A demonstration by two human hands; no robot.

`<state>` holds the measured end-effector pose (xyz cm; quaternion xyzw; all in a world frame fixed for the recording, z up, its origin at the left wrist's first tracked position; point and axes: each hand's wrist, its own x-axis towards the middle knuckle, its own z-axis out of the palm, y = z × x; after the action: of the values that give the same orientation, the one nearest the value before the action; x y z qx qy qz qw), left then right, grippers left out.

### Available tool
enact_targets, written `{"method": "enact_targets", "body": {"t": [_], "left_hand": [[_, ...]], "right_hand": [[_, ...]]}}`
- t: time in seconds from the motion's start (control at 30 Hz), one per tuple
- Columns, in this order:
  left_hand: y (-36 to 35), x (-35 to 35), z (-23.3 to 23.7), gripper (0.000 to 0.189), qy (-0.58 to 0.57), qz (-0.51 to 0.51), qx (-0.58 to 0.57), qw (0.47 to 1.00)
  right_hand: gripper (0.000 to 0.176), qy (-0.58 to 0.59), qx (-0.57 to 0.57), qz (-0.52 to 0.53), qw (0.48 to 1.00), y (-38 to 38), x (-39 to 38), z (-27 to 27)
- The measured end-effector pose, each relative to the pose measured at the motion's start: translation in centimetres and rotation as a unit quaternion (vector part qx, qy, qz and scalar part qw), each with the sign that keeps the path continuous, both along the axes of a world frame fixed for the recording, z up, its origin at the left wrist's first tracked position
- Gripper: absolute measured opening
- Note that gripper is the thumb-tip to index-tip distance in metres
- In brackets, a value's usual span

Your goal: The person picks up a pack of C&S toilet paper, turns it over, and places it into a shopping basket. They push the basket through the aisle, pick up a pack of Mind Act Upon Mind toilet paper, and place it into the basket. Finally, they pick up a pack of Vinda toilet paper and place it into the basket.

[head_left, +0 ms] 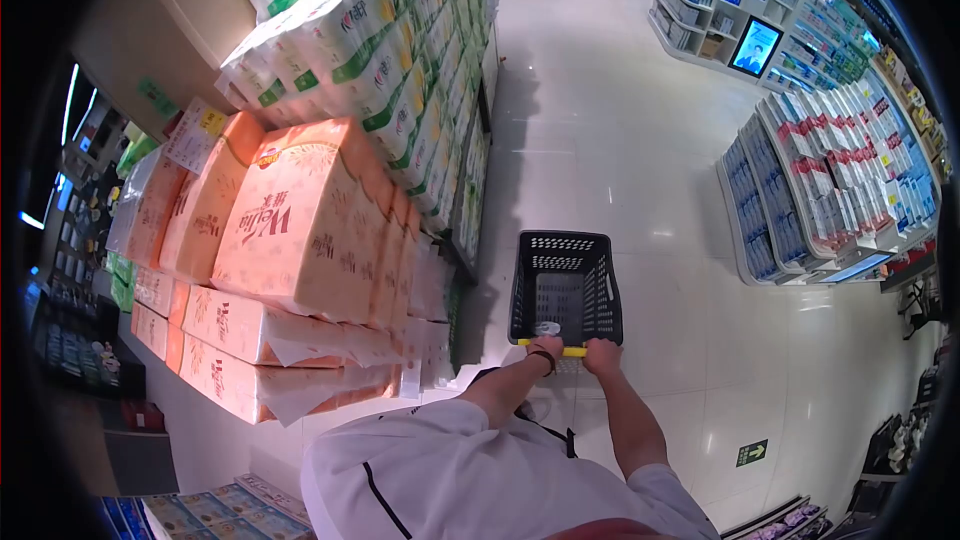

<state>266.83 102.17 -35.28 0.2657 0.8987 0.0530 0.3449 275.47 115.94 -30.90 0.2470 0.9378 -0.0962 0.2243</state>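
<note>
A black plastic shopping basket with slotted walls stands in front of me, with a yellow handle bar across its near side. My left hand is closed round the left part of this bar, a dark band on its wrist. Round the right end of the same bar, my right hand is closed too. A small whitish item shows at the basket's near left corner, too small to name. Whatever carries the basket from below is mostly hidden.
Close on my left rise stacked orange tissue packs and green-and-white paper packs. A pale tiled aisle runs ahead. To the right stands a rounded display shelf of packaged goods; farther back, a lit screen. A floor arrow sign lies right.
</note>
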Motion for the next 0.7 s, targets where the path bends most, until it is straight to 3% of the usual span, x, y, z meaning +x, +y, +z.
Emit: {"method": "enact_targets", "body": {"t": [0.53,0.7], "left_hand": [[7.9,-18.3,-1.4,0.027,0.01,0.032,0.046,0.998],[10.1,-25.0,-1.0,0.028,-0.037,-0.035,0.05,0.997]], "right_hand": [[0.026,-0.012,-0.01,0.035,0.999,8.6,-18.8,0.6],[0.027,-0.025,-0.015,0.026,0.999,11.0,-24.7,0.8]]}}
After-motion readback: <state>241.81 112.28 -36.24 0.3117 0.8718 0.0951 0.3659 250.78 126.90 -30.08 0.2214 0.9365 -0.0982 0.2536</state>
